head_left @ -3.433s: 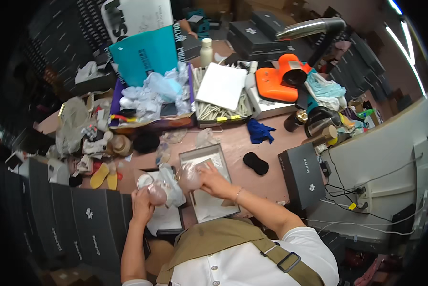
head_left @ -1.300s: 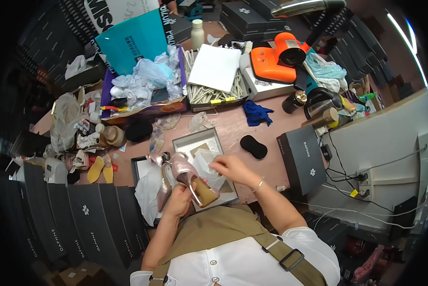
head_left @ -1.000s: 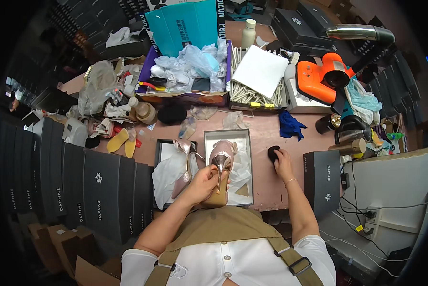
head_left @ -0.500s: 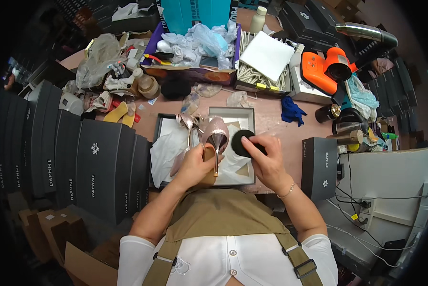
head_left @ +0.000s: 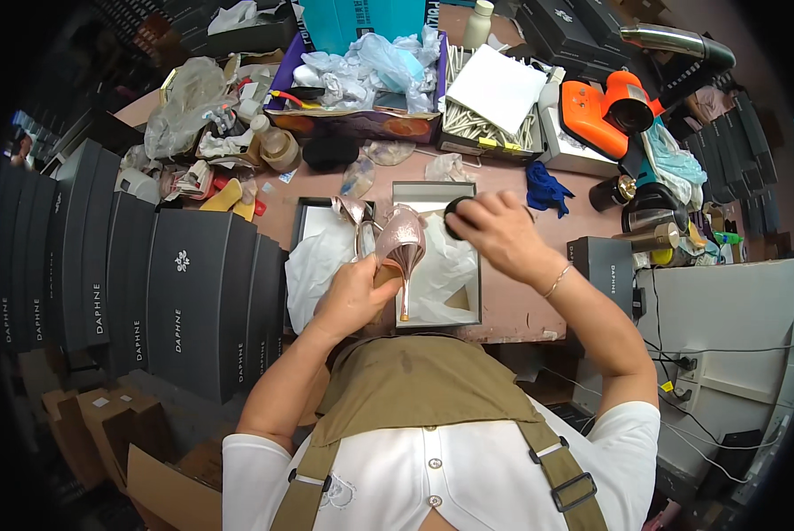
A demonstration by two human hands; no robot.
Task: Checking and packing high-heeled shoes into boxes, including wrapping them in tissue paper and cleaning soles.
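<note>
My left hand is closed around a shiny pink high-heeled shoe, its slim metallic heel pointing toward me. Just beyond that hand shows a second pink shoe; whether the same fingers grip it too I cannot tell. My right hand is closed on a round black pad, held to the right of the shoe and apart from it. Beneath the shoes lies an open shoe box with a dark rim, and white tissue paper spills from its left part.
Dark shoe boxes stand in a row at left; another box is at right. Along the back are a purple carton of crumpled paper, a box of white sticks and an orange device. A blue cloth lies on the table.
My right hand has moved up and away from me with the black pad, farther from the heel. The left hand keeps the shoe in nearly the same place.
</note>
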